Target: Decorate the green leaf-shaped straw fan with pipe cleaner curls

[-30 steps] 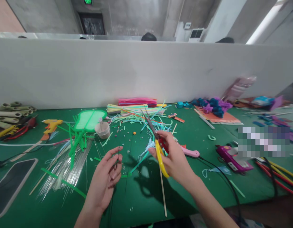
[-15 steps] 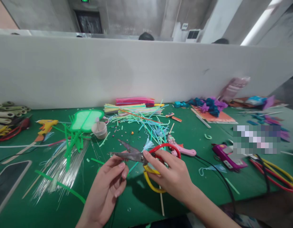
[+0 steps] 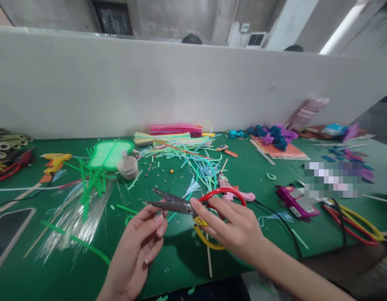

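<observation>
My right hand (image 3: 234,228) grips scissors (image 3: 181,205) with one red and one yellow handle loop; the dark blades are slightly apart and point left. My left hand (image 3: 138,242) is just below the blade tips, thumb and forefinger pinched on something thin that I cannot make out. Both hands hover over the green table (image 3: 181,259) near its front edge.
Clear thin strips (image 3: 71,221) and green strips (image 3: 93,184) lie to the left, with a small cup (image 3: 127,166) and a yellow glue gun (image 3: 54,161). Coloured strips (image 3: 181,146) lie behind; pink (image 3: 235,190) and purple (image 3: 294,200) glue guns right. A white partition (image 3: 181,83) backs the table.
The scissors swung from pointing up and away to pointing left at my left hand's fingertips. My left hand rose slightly toward the blades. The view tilted down a little.
</observation>
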Tool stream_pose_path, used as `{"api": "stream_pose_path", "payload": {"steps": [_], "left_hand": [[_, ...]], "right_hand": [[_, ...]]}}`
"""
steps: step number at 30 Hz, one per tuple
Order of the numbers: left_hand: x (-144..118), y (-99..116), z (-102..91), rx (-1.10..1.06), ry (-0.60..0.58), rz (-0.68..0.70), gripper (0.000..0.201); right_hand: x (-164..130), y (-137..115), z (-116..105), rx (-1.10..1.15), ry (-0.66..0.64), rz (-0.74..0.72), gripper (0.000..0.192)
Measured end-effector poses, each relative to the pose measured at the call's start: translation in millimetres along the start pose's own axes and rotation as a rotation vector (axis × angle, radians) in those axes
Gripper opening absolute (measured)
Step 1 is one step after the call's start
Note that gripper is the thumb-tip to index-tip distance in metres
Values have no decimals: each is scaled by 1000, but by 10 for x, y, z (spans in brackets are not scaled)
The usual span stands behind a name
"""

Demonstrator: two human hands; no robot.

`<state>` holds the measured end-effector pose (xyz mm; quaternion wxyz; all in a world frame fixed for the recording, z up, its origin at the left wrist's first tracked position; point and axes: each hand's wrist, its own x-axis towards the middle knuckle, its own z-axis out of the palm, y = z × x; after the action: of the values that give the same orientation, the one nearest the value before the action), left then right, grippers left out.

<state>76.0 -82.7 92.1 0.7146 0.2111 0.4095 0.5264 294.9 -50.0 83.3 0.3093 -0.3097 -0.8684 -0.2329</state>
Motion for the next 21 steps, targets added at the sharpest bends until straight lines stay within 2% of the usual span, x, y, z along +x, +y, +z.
{"api": "stream_pose_path", "payload": {"steps": [3,5,8,11,14,17,21], "left_hand": [[27,1,6,-24,11,-9,17],[39,10,8,-45,38,14,20],[36,28,21,-36,99,91,28],[20,21,54,12,129,179,30],[9,-18,95,64,156,258,26],[6,-61,122,92,173,298,28],[8,-84,131,92,186,288,28]], "right_hand": [[-37,13,8,-9,-48,13,44],[-54,-9,23,36,-54,82,42],[-54,-96,20,189,-82,334,38],[-43,-223,-19,370,-198,559,67],[-41,-348,-40,475,-305,570,89],[-26,-436,-12,476,-326,524,103],[42,-476,20,452,-360,609,103]]}}
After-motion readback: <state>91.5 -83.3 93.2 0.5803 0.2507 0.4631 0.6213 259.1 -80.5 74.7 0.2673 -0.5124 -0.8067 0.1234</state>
